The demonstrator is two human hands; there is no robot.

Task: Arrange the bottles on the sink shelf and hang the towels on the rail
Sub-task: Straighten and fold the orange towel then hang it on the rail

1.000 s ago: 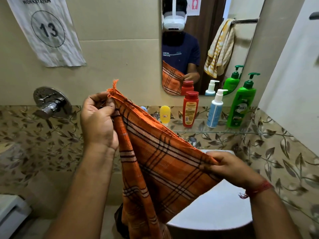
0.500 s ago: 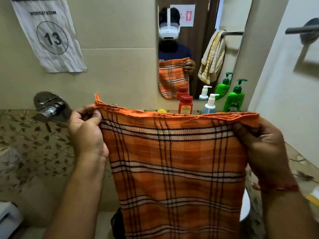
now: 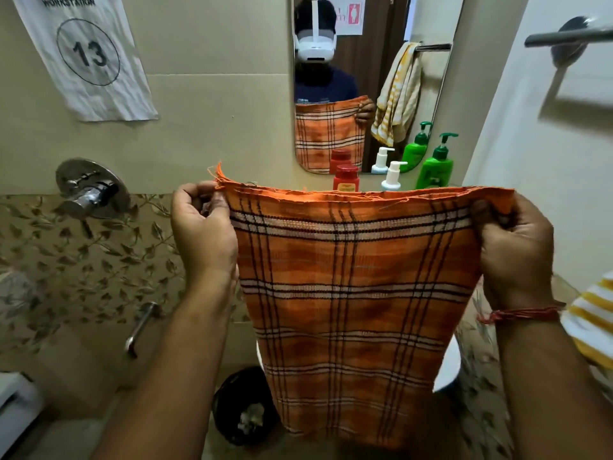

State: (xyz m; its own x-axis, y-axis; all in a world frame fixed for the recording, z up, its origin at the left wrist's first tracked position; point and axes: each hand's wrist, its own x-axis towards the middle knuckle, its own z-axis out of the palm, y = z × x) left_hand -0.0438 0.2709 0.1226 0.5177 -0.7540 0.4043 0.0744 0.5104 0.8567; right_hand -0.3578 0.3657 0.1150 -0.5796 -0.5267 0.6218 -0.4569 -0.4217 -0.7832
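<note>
Stretched wider than half a second ago, an orange checked towel (image 3: 351,293) hangs flat between two raised hands. Left hand (image 3: 202,234) pinches its top left corner between thumb and fingertips; right hand (image 3: 514,247) grips the top right corner, fingers curled. Beyond the fingers stand a red bottle (image 3: 346,178), white pump bottle (image 3: 392,175) and green pump bottle (image 3: 436,166); up right, the rail (image 3: 569,36).

Shelf and lower halves of red bottle (image 3: 345,179), white pump bottle (image 3: 391,176) and green pump bottle (image 3: 436,167) hidden behind orange towel (image 3: 351,293); rail (image 3: 569,37) blurred, cut off at upper right; striped towel (image 3: 593,323) cut off at right edge.
</note>
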